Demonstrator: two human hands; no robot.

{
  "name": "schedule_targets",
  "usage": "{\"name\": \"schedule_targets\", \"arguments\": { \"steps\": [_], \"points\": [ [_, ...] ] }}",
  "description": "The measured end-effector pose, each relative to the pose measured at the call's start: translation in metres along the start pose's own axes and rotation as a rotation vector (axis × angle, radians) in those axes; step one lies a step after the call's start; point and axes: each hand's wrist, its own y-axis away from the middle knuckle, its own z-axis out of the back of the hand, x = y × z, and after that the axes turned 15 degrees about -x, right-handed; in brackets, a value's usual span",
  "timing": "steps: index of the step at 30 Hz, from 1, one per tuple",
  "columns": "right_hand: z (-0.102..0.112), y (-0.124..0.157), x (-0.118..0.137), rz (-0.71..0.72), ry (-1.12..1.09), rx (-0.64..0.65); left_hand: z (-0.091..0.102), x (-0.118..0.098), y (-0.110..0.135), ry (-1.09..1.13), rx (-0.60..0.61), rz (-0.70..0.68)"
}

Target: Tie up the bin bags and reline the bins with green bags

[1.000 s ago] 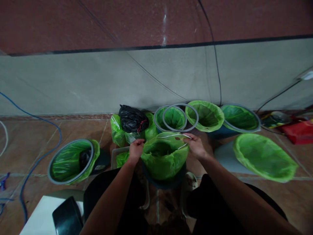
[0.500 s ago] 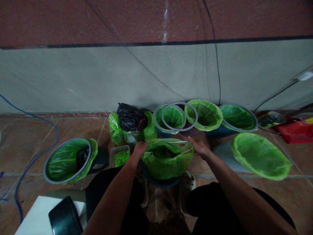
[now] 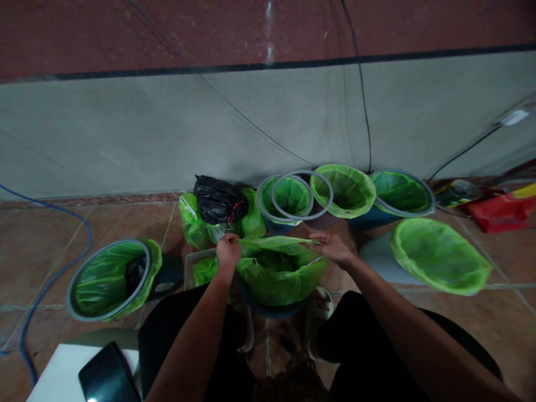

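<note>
Between my feet stands a dark blue bin [image 3: 274, 311] lined with a green translucent trash bag [image 3: 278, 282]. My left hand [image 3: 228, 251] is closed on the bag's left top edge. At the right top edge, my right hand [image 3: 333, 247] pinches the plastic. The bag's far edge is stretched taut between both hands, above the bin's rim. White drawstring shows at the bag's sides. What lies inside the bag is dark and hard to make out.
Behind are tied green bags [image 3: 195, 223], a black bag [image 3: 220, 200], and bins with loose grey rings [image 3: 302, 195]. More green-lined bins stand left [image 3: 109, 282] and right [image 3: 439, 257]. A phone-like black device [image 3: 109, 374] lies on a white surface; a blue cable [image 3: 54, 276] crosses the floor.
Both hands have drawn the bag's far edge up and tight into a straight line. My left hand has moved slightly left and up. The view has shifted a little.
</note>
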Motion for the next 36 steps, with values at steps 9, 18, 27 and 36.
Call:
{"name": "schedule_targets", "arguments": {
  "steps": [9,18,27,36],
  "points": [
    [-0.014,0.012,0.013,0.134,0.073,0.127,-0.004,-0.049,0.063,0.360,0.196,-0.560],
    [-0.011,0.037,0.027,0.396,0.053,0.314,-0.040,-0.074,0.082,0.445,0.577,-0.639],
    [-0.006,0.029,0.011,0.474,0.148,0.298,-0.042,-0.073,0.083,0.173,0.503,-0.804],
    [-0.006,0.027,0.012,0.625,0.559,-0.020,-0.036,-0.064,0.079,-0.061,0.379,-0.821]
  ]
}}
